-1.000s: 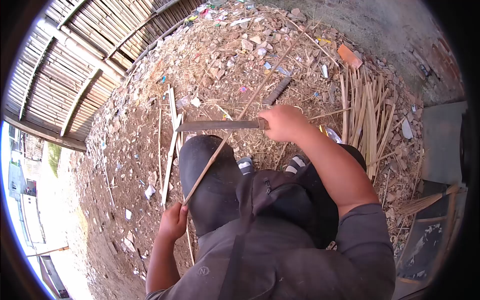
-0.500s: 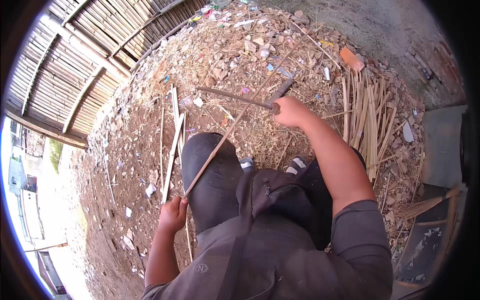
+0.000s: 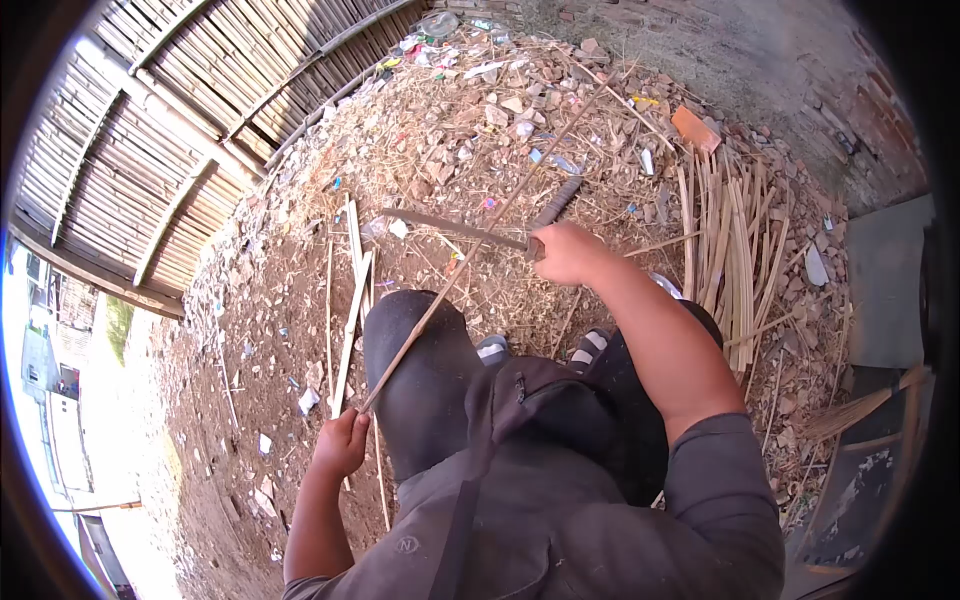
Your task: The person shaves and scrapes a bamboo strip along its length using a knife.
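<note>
Beyond the fingers of the left hand (image 3: 342,446), clamped on its near end, the stick (image 3: 416,328) slants outward. The knife (image 3: 445,225) crosses it, clamped in the fingers of the right hand (image 3: 570,255). Versus a second ago, the crossing lies farther from the left fingers, suggesting lengthwise work; strips (image 3: 740,240) lie past the right fingers

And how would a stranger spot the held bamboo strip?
Find the person's dark-clad left knee. From the left hand, one long bamboo strip slants across it. Unlike the paler strips lying on the ground, this one is brownish and gripped.
</note>
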The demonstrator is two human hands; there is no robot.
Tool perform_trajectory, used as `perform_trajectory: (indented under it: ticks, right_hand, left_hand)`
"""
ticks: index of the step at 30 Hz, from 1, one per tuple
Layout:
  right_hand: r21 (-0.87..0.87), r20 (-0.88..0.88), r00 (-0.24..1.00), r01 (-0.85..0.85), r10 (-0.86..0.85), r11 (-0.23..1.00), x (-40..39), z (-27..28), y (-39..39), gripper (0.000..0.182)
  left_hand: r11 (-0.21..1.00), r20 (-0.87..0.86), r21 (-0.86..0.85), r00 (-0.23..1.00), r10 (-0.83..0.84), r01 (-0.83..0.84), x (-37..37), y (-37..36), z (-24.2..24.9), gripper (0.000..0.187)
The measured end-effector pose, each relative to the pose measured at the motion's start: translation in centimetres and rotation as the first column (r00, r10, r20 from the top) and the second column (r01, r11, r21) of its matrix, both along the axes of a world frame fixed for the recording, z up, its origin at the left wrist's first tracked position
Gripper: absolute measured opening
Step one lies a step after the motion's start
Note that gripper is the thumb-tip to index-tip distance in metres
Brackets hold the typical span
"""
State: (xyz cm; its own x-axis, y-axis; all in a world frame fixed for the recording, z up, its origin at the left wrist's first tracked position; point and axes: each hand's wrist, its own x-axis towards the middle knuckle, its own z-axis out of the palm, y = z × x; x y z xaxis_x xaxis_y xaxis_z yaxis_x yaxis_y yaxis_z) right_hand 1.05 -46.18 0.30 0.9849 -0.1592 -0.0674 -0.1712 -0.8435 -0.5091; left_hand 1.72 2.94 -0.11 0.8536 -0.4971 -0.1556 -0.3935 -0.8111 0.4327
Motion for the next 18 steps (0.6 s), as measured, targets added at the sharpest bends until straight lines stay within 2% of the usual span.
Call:
perform_trajectory:
  ticks: [3, 4, 5, 7, 8, 11, 15, 16, 18]
  right_hand:
    - [-0.216, -0.066, 0.981, -0.19, 0.18, 0.958, -1.2, 2.8, 2.9, 0.026]
    - [-0.094, 0.04, 0.992, -0.115, 0.119, 0.989, -0.7, 0.6, 1.4, 0.022]
    - [0.002, -0.056, 0.997, -0.045, 0.045, 0.999, -0.7, -1.3, 0.1, 0.022]
    - [0.119, -0.178, 0.977, 0.143, -0.12, 0.983, 1.1, -0.3, -3.3, 0.025]
    - [0.05, -0.099, 0.988, 0.12, -0.115, 0.992, 1.0, -0.3, -3.4, 0.025]
    - [-0.016, 0.06, 0.996, 0.07, -0.069, 0.997, -0.1, -0.4, -1.4, 0.026]
    - [-0.204, -0.046, 0.992, -0.128, 0.121, 0.971, -1.1, 2.7, 2.3, 0.034]
    - [0.001, -0.1, 0.995, -0.019, 0.019, 1.0, -0.2, 0.7, 0.3, 0.04]
    - [0.078, -0.049, 0.986, 0.161, -0.158, 0.984, 0.8, -2.1, -3.8, 0.039]
  left_hand:
    - [0.999, 0.034, 0.049, 0.999, 0.006, -0.008, -0.6, -0.1, 0.1, 0.036]
    - [0.999, 0.04, 0.031, 0.999, 0.018, -0.019, -0.9, 0.3, -0.5, 0.035]
    - [0.998, 0.036, 0.045, 0.998, 0.046, -0.047, -1.0, 0.4, -1.1, 0.036]
    - [0.995, 0.087, 0.071, 0.995, 0.057, -0.063, -0.8, -0.9, -0.2, 0.035]
    - [0.997, 0.085, 0.055, 0.995, 0.048, -0.053, -0.4, -0.9, 0.0, 0.035]
    - [0.998, 0.061, 0.044, 0.998, 0.03, -0.032, -0.2, 0.0, 0.1, 0.035]
    - [0.998, 0.071, 0.049, 0.997, 0.032, -0.035, -0.7, 0.2, -0.1, 0.035]
    - [0.997, 0.061, 0.055, 0.997, 0.053, -0.056, -0.9, 0.5, -1.0, 0.035]
    - [0.996, 0.085, 0.069, 0.995, 0.055, -0.06, -1.2, 0.7, -1.2, 0.036]
